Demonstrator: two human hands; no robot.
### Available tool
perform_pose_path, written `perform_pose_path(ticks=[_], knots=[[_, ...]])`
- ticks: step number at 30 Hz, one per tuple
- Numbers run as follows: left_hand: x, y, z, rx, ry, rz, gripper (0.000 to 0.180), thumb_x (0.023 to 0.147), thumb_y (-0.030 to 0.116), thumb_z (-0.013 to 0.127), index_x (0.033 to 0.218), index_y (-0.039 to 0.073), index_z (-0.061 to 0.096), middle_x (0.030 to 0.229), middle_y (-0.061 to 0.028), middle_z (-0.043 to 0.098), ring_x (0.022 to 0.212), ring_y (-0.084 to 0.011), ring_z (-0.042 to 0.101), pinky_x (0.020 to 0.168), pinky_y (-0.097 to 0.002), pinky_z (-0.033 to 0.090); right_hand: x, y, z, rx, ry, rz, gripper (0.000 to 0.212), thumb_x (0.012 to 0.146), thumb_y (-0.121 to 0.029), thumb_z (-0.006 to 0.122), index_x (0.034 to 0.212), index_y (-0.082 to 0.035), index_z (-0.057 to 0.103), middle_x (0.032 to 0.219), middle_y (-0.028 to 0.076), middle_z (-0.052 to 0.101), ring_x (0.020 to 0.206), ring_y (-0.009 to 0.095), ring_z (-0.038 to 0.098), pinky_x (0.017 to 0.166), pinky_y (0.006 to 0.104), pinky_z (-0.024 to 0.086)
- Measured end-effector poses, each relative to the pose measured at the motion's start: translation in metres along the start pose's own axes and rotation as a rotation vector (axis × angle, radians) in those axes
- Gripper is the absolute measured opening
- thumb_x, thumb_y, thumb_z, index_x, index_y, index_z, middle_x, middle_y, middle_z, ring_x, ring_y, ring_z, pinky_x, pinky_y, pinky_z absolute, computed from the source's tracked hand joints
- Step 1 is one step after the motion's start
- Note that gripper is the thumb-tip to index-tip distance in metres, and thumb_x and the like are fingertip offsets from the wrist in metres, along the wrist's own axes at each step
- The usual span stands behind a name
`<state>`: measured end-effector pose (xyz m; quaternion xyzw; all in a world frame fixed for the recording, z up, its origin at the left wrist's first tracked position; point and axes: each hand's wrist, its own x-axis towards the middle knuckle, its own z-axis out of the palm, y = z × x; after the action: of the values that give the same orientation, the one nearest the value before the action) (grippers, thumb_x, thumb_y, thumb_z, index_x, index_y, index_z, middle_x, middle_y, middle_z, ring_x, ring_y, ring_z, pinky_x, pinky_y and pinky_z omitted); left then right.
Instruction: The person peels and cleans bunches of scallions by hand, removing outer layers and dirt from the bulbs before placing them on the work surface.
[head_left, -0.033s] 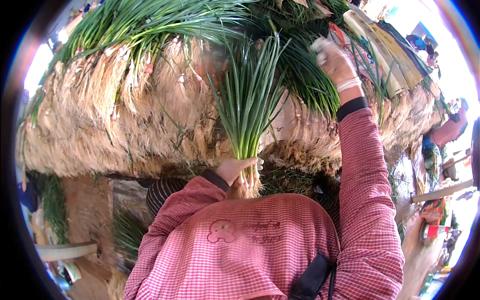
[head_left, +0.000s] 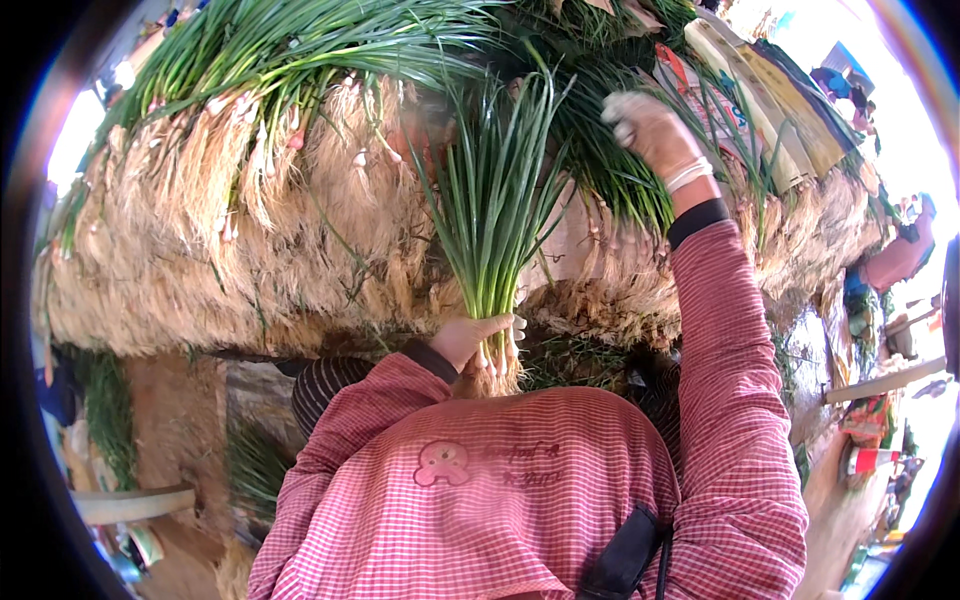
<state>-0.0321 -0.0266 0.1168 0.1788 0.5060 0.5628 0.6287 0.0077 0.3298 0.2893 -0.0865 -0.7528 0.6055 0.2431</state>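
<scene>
My left hand is closed round a bunch of green onions just above their pale bulbs. The bunch stands with its leaves pointing away from me and its roots near my chest. To the far right, my right hand is raised over a second pile of green onions. Its fingers are curled in, with white coverings on the tips and a white band at the wrist. Whether anything thin is between those fingers, I cannot make out.
A wide heap with shaggy straw-coloured roots runs across in front of me. More green onions lie on top at the far left. Flattened packaging lies at the far right. Loose greens are on the ground at left.
My right hand has moved a little left and slightly nearer over the onions. My left hand and its bunch stay where they were.
</scene>
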Motion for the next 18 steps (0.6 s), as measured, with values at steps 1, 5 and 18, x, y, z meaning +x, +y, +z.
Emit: perform_pose_path(ticks=[1,5,18], knots=[[-0.003,0.006,0.003,-0.01,0.0,-0.011,0.033,0.092,0.021,0.06,0.117,-0.002,0.06,0.099,-0.0145,0.068,0.073,-0.0144,0.066,0.052,-0.0262,0.054,-0.011,0.001,0.017,-0.12,-0.031,0.104,0.013,0.091,-0.013,0.062,0.096,-0.002,0.065,0.093,0.007,0.066,0.062,0.008,0.051,0.06,0.0209,0.046],[0.001,-0.007,-0.009,-0.31,-0.102,0.041,0.032,0.091,0.019,0.062,0.115,-0.002,0.057,0.099,-0.0139,0.067,0.078,-0.0212,0.067,0.07,-0.0324,0.058,-0.056,0.011,0.042,0.056,-0.135,0.236,0.023,0.093,-0.02,0.06,0.104,0.0,0.063,0.076,-0.003,0.058,0.06,0.006,0.049,0.054,0.0181,0.039],[-0.006,0.022,-0.008,-0.461,-0.041,0.41,0.046,0.09,0.02,0.062,0.131,0.004,0.046,0.093,-0.0108,0.063,0.076,-0.0242,0.066,0.055,-0.0309,0.056,-0.099,0.122,0.03,-1.167,0.026,0.245,0.028,0.089,-0.026,0.056,0.107,-0.006,0.063,0.092,0.017,0.068,0.086,0.032,0.066,0.08,0.0425,0.052]])
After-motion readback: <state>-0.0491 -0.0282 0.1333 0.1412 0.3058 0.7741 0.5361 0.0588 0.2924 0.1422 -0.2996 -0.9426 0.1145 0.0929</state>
